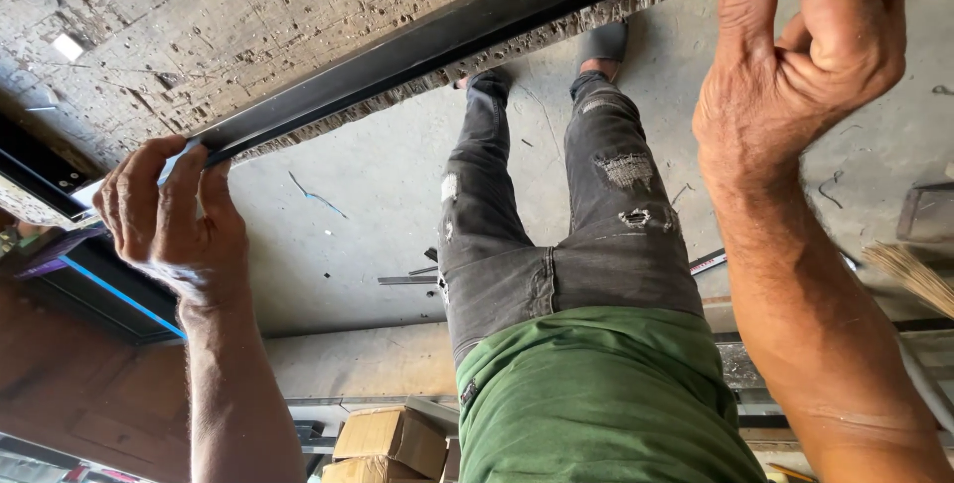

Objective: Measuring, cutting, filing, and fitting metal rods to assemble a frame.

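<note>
Here the left hand (169, 215) curls its fingers over the left end of a long black metal bar (447, 36), and the right hand (795, 56) clasps its right end. The bar lies along the worn wooden bench (199, 26). Beyond, grey jeans (556, 205) and concrete floor (348, 235).

Both hands are gripping a long black metal bar (437, 41) lying along the scarred wooden desk (199, 26), the left hand (174, 220) near one end, the right hand (805, 46) farther along.
</note>
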